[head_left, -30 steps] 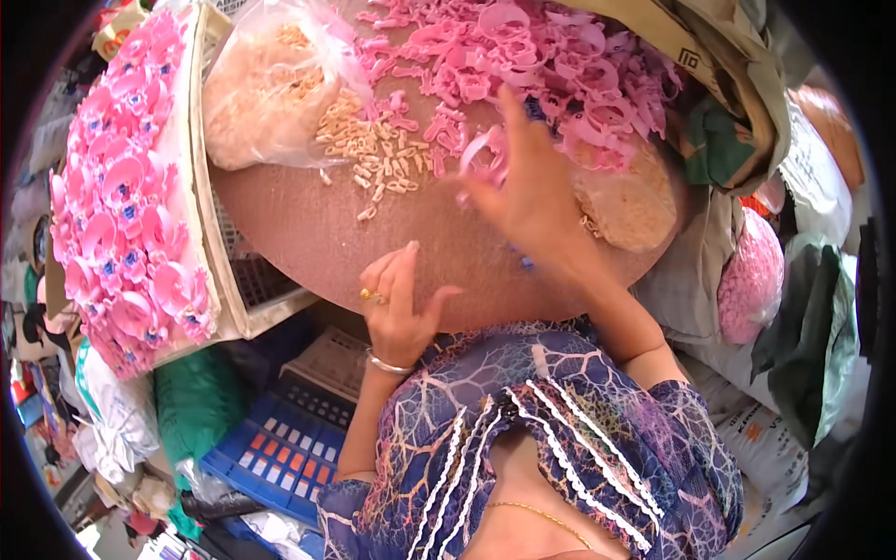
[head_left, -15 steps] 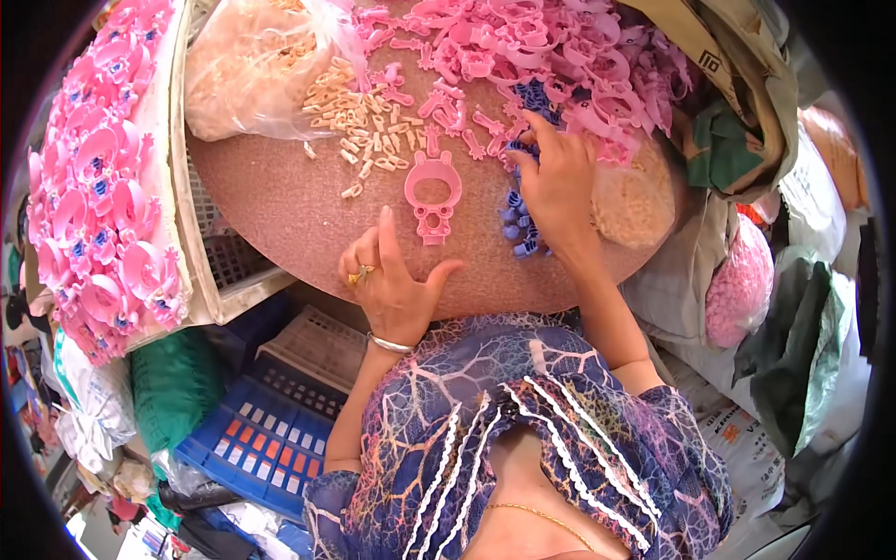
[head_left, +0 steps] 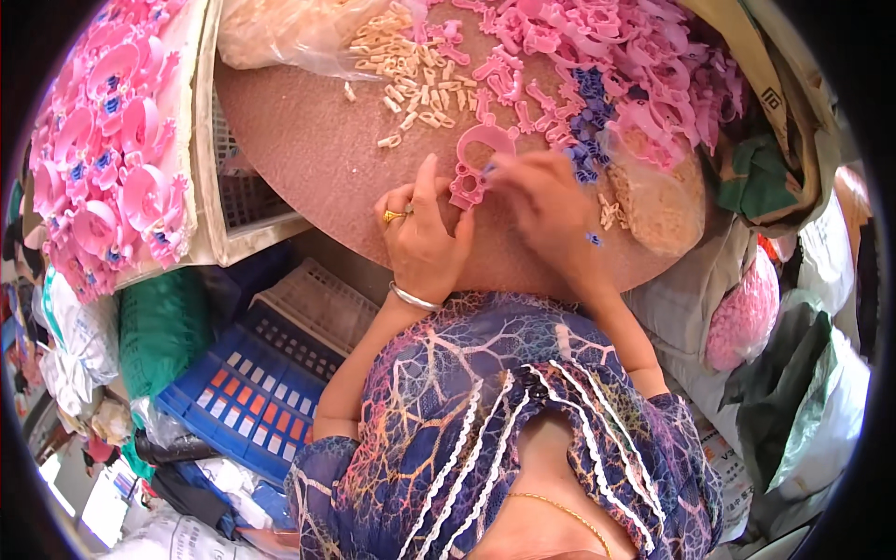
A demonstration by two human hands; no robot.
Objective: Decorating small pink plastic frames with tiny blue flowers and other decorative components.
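A pink plastic figure with a round ring and small rabbit-like ears point(head_left: 469, 183) lies tilted on the round table. Beside its lower end is my left hand point(head_left: 420, 243), index finger stretched out and thumb at or very near the figure's base. My right hand point(head_left: 553, 217), smeared by motion, pinches a small blue plastic piece point(head_left: 491, 170) against the figure's right side. Behind that hand spreads a heap of blue pieces point(head_left: 588, 121). One loose blue piece point(head_left: 595, 239) rests to its right.
Cream-coloured clips point(head_left: 429, 79) spill from a clear bag point(head_left: 289, 37). Pink parts point(head_left: 607, 47) are piled at the back right. At left, a crate point(head_left: 207, 140) carries pink figures with blue pieces. A bag of cream parts point(head_left: 658, 201) lies near the right edge.
My right hand has moved from the blue heap to the pink figure with a blue piece. My left thumb has come to the figure's base. The figure is now tilted; the whole view has shifted.
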